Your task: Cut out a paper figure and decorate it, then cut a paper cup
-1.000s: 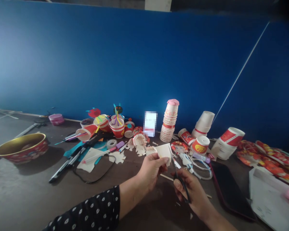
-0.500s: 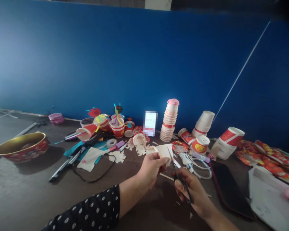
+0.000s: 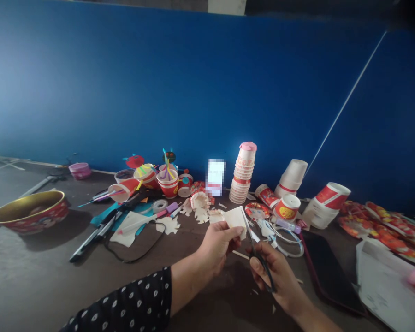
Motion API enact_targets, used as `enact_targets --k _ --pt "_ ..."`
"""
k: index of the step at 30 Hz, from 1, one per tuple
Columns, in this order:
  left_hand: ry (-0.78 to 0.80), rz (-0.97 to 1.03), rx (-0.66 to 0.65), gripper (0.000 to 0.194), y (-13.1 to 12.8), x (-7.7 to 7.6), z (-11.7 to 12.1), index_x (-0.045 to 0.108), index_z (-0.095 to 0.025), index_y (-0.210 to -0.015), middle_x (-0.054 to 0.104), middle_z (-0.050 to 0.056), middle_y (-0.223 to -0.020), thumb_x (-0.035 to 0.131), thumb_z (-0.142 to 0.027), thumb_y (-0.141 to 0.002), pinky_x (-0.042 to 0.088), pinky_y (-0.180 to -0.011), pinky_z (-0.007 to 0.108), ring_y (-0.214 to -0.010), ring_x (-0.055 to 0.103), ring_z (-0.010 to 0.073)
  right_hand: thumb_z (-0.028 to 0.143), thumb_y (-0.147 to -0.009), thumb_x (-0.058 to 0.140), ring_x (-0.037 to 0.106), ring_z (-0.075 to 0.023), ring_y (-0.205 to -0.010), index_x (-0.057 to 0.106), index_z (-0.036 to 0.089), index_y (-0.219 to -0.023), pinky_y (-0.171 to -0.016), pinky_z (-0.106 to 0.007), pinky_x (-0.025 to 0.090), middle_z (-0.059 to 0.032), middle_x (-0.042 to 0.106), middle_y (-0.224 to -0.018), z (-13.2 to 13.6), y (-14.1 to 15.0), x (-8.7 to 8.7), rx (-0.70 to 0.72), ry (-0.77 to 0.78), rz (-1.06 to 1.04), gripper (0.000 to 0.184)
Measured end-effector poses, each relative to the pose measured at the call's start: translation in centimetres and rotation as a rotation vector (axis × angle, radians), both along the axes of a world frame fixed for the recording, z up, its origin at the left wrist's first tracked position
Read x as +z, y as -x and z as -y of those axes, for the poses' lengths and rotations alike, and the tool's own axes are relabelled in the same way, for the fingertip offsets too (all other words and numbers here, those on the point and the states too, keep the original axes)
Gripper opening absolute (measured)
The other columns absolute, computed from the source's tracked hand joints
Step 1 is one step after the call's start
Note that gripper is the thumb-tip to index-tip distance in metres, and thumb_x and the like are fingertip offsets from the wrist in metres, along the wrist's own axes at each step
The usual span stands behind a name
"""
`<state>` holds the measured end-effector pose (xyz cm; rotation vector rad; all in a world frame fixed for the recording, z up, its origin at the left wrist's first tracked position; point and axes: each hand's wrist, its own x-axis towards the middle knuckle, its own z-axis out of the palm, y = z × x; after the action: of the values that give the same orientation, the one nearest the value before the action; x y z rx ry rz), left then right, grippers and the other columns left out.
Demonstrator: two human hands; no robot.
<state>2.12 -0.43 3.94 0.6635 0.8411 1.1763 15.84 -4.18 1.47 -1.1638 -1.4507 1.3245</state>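
A small white piece of paper (image 3: 235, 216) is pinched between the thumb and fingers of my left hand (image 3: 218, 242). My right hand (image 3: 275, 272) grips a pair of scissors (image 3: 249, 235) with dark handles. The blades point up and away, along the paper's right edge. Whether they touch the paper is hard to tell. Beyond my left hand lie white paper cutouts (image 3: 202, 214) and a cut-up paper cup (image 3: 200, 200). Tiny paper scraps (image 3: 255, 292) are on the table below the scissors.
A tall stack of paper cups (image 3: 242, 175) stands at the back, with more cups (image 3: 327, 205) to the right. A dark phone (image 3: 330, 272) lies right of my right hand. A gold-lined bowl (image 3: 29, 216), decorated cups (image 3: 168, 183) and a selfie stick (image 3: 93, 235) are left.
The white paper has tilted slightly and shifted a little left in my left hand. My right hand and the scissors stay in nearly the same place.
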Motion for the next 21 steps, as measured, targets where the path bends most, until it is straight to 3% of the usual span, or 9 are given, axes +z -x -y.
enact_targets --k 11,21 --pt "0.042 0.07 -0.012 0.019 -0.1 0.1 0.2 0.052 -0.012 -0.054 0.055 -0.001 -0.048 0.07 -0.015 -0.056 0.038 -0.046 0.017 -0.042 0.049 0.0061 0.061 -0.065 0.063 0.034 -0.0046 -0.035 0.05 0.02 -0.078 -0.035 -0.018 0.026 0.0095 0.041 -0.045 -0.1 0.0 -0.3 -0.02 0.002 -0.005 0.045" --pt "0.073 0.126 -0.041 0.017 -0.2 0.2 0.5 0.052 -0.012 -0.055 0.055 -0.001 -0.049 0.068 -0.013 -0.061 0.04 -0.047 0.017 -0.042 0.05 0.0058 0.053 -0.074 0.06 0.036 -0.0053 -0.037 0.048 0.021 -0.079 -0.035 -0.017 0.03 0.0085 0.041 -0.049 -0.2 -0.2 -2.0 0.001 -0.082 -0.031 0.035"
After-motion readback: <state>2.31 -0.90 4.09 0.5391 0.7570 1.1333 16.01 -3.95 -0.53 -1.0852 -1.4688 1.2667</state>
